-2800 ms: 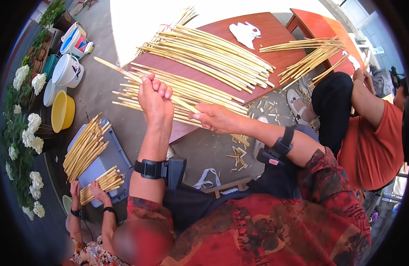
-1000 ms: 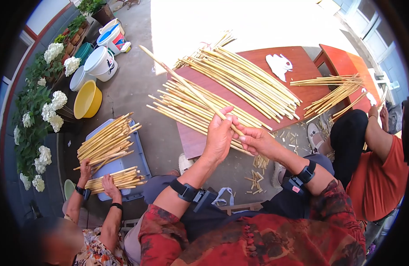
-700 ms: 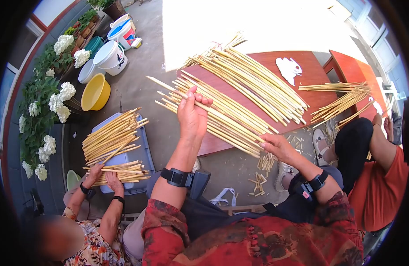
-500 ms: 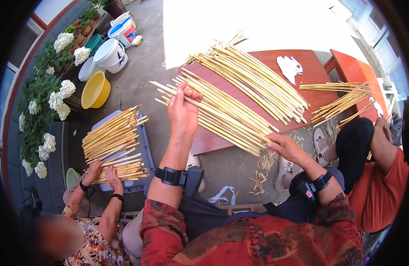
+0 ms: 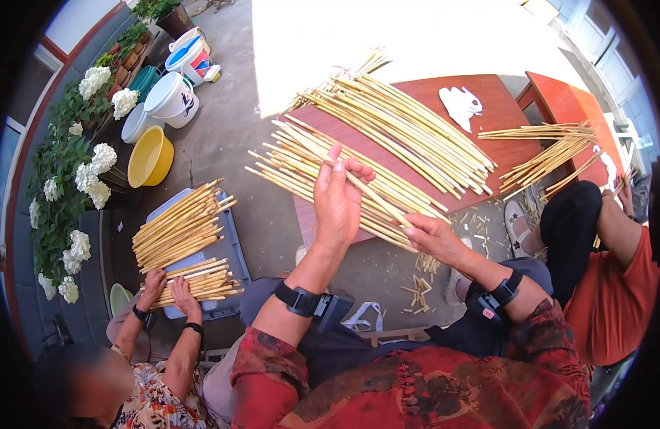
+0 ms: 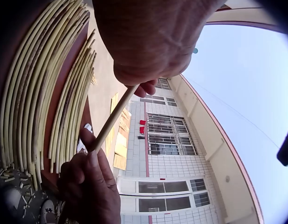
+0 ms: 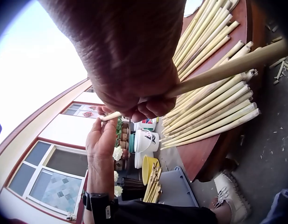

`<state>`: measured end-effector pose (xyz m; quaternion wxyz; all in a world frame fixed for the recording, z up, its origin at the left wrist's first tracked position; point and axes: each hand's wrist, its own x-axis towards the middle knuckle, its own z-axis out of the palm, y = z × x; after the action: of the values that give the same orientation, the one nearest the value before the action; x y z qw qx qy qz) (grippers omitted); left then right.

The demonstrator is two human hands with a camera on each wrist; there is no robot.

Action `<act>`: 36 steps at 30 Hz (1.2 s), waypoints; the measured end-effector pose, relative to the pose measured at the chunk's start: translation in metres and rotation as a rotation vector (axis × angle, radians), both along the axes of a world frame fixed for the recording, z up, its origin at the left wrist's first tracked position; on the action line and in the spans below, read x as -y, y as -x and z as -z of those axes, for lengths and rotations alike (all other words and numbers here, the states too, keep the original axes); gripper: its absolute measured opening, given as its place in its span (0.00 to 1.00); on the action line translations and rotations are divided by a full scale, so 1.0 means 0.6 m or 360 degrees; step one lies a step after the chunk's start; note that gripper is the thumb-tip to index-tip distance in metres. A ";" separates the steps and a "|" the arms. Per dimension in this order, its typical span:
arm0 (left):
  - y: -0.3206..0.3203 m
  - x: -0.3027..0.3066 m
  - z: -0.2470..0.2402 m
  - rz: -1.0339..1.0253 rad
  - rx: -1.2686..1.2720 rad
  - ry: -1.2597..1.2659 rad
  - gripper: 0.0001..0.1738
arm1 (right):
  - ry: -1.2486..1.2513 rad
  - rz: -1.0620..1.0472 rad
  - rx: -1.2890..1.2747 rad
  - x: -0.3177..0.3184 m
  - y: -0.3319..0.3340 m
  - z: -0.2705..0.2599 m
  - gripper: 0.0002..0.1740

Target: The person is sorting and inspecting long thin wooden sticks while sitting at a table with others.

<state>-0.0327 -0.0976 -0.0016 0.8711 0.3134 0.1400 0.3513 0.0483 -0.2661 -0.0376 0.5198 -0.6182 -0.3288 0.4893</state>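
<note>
A pale yellow stalk (image 6: 111, 119) spans my two hands above the low table. My left hand (image 5: 338, 204) is turned palm up, with the stalk passing between its thumb and loosely curled fingers. Further down the same stalk, my right hand (image 5: 438, 239) pinches it between thumb and fingers near its lower end. In the right wrist view, the stalk runs under my right hand (image 7: 130, 70) toward my left hand (image 7: 101, 144). Close below lie more stalks (image 5: 301, 161) in a row on the red-brown table (image 5: 312, 229), partly covered by my left hand.
A larger row of stalks (image 5: 415, 136) and a white bag (image 5: 460, 107) lie on the table. At left, a person's hands (image 5: 187, 297) touch short stalks over a blue-grey tray (image 5: 233, 247). Another person in an orange shirt (image 5: 608, 300) sits right. Cut pieces (image 5: 418, 294) litter the ground.
My hands were farther apart on the stalk half a second ago; the left has slid toward the right. They also met near the stalk's lower end a second ago, then separated.
</note>
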 end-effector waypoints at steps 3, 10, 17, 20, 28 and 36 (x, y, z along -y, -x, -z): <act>0.000 0.002 0.009 -0.0045 -0.0062 -0.0052 0.21 | 0.0143 0.0030 -0.0201 0.006 0.000 0.008 0.16; 0.000 -0.002 0.013 -0.0143 -0.0035 0.0000 0.20 | 0.0153 0.0008 0.0010 0.003 0.013 -0.018 0.17; 0.002 -0.038 0.007 -0.0212 -0.0017 0.0002 0.20 | 0.0160 0.0031 0.0346 0.011 0.026 -0.021 0.19; 0.009 -0.067 0.007 -0.0280 0.0044 0.0041 0.20 | 0.0178 0.0012 0.0337 0.018 0.032 -0.022 0.19; -0.007 0.008 0.021 -0.0077 -0.0146 0.0068 0.20 | 0.0137 0.0124 0.0298 0.009 0.027 -0.025 0.18; 0.000 -0.057 0.015 -0.0305 -0.0071 0.0078 0.20 | 0.0129 0.0118 0.0461 0.016 0.030 -0.024 0.18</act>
<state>-0.0328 -0.0634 -0.0104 0.8375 0.2848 0.1974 0.4224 0.0302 -0.2756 -0.0233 0.4591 -0.7146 -0.3574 0.3883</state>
